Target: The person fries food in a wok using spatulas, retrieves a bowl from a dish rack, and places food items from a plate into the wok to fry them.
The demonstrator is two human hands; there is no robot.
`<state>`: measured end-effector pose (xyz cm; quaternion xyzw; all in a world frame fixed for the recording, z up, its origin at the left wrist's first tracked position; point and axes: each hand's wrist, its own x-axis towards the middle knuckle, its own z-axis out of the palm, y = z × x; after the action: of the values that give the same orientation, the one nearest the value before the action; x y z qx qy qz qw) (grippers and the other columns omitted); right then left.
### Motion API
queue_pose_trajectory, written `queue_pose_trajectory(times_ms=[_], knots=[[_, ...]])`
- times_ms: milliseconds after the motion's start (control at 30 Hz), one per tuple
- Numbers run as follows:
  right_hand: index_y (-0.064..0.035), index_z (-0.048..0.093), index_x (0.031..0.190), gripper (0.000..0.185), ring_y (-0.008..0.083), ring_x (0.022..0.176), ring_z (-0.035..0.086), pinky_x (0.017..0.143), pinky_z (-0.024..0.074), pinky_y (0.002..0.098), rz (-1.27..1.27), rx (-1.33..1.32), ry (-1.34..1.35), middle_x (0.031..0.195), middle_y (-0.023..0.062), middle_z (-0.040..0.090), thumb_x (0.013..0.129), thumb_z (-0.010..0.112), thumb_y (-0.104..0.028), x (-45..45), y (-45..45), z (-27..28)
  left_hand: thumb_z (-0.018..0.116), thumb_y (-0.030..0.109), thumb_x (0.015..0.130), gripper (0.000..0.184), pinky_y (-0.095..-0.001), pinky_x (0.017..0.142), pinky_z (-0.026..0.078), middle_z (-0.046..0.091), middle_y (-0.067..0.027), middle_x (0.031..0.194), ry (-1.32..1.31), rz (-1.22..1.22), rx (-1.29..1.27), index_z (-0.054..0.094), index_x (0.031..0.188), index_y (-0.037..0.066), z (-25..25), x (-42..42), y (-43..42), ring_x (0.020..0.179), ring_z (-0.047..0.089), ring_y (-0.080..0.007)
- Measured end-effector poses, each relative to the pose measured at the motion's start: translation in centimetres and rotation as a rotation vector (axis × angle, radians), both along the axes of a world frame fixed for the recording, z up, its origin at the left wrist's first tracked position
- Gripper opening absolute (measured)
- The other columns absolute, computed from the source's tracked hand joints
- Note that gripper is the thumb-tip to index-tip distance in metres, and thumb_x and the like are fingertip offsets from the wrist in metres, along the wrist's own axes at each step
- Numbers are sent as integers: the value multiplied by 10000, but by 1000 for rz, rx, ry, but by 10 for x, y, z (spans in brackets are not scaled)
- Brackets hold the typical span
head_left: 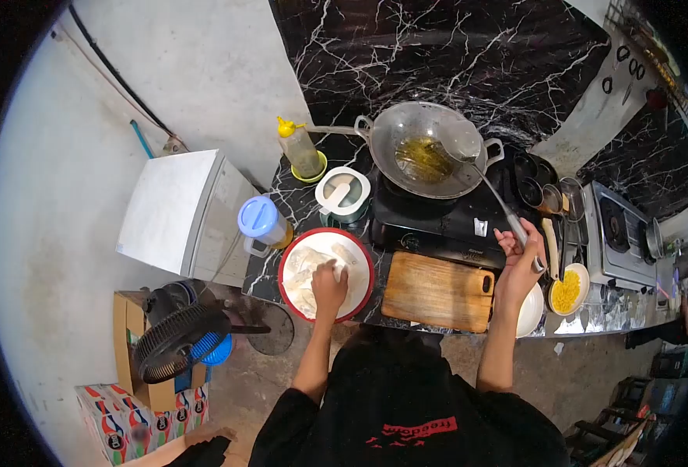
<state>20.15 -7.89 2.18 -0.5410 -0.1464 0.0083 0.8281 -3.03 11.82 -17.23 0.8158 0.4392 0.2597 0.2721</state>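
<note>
My left hand (pixel 330 288) is down in a red-rimmed white basin (pixel 286 293) of white flour, its fingers bent together. Pale flour-coated pieces (pixel 344 254) lie around the fingertips; what the fingers pinch is hidden. My right hand (pixel 521 253) is wrapped round the handle of a long metal skimmer (pixel 462 141). The skimmer's round head is over the right side of a wide two-handled wok (pixel 391 128). Yellowish oil (pixel 423 161) lies in the wok's bottom, and the wok sits on a black gas stove (pixel 430 233).
A wooden cutting board (pixel 436 292) lies between my hands. Behind the basin stand a white-lidded container (pixel 342 194), a blue-lidded pitcher (pixel 260 220) and a yellow-capped squeeze bottle (pixel 300 149). At right are a white plate (pixel 530 313) and a bowl of yellow bits (pixel 568 291). A fan (pixel 180 333) stands left.
</note>
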Motion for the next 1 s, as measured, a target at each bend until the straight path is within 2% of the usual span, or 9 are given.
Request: queue_pose_trajectory(times_ms=[33, 167, 233, 367, 433, 667, 767, 833, 1000], knots=[[96, 506, 1063, 331, 157, 666, 586, 772, 536, 350, -8, 0, 0, 815, 148, 576, 960, 404, -201, -2, 1, 0, 654, 226, 764, 309, -435, 730, 431, 590, -147, 887, 63, 39, 102, 616, 997, 26, 1, 7, 7, 864, 554, -311], [99, 510, 1053, 323, 158, 667, 586, 769, 537, 351, -43, 5, 5, 787, 142, 576, 958, 401, -190, -9, 7, 4, 656, 291, 741, 352, -458, 751, 397, 587, -145, 888, 267, 75, 121, 607, 958, 18, 4, 29, 20, 892, 540, -311], [100, 511, 1050, 320, 157, 666, 585, 768, 538, 352, -57, 7, 12, 774, 139, 576, 957, 400, -186, -14, 9, 7, 663, 327, 723, 368, -456, 747, 388, 584, -142, 882, 483, 78, 88, 585, 916, 23, 9, 36, 23, 888, 540, -307], [101, 515, 1047, 311, 145, 653, 580, 761, 541, 351, -85, -24, 30, 758, 137, 579, 953, 397, -171, -19, 13, 9, 677, 323, 703, 368, -434, 736, 388, 585, -133, 865, 475, 110, 162, 562, 901, 35, -2, 42, 27, 881, 539, -302], [100, 518, 1044, 311, 143, 645, 580, 758, 543, 352, -80, -13, 33, 763, 137, 582, 951, 396, -170, -21, 14, 10, 665, 351, 721, 419, -462, 736, 392, 571, -148, 910, 485, 88, 141, 537, 964, 34, 0, 44, 27, 899, 534, -324], [99, 519, 1042, 311, 141, 639, 579, 753, 547, 354, -91, -22, 17, 764, 136, 581, 954, 387, -169, -24, 16, 12, 673, 332, 716, 424, -482, 745, 365, 534, -153, 953, 398, 21, 221, 531, 973, 27, -11, 44, 41, 928, 492, -328], [100, 519, 1039, 314, 140, 637, 578, 751, 548, 354, -111, -25, 27, 763, 138, 580, 957, 381, -169, -25, 17, 13, 691, 327, 695, 435, -481, 777, 361, 552, -150, 967, 417, -15, 164, 549, 975, 26, -10, 42, 52, 940, 499, -323], [99, 520, 1037, 316, 140, 638, 578, 750, 548, 349, -114, -37, 23, 761, 136, 579, 959, 379, -172, -26, 17, 13, 711, 344, 685, 452, -492, 802, 365, 553, -152, 987, 431, -37, 5, 550, 973, 35, -7, 42, 59, 966, 501, -333], [97, 522, 1034, 315, 141, 639, 587, 741, 549, 339, -115, -38, 18, 765, 136, 585, 959, 383, -175, -26, 15, 11, 736, 359, 666, 497, -487, 835, 368, 589, -146, 993, 459, -105, -152, 538, 1013, 63, -6, 43, 77, 993, 523, -343]])
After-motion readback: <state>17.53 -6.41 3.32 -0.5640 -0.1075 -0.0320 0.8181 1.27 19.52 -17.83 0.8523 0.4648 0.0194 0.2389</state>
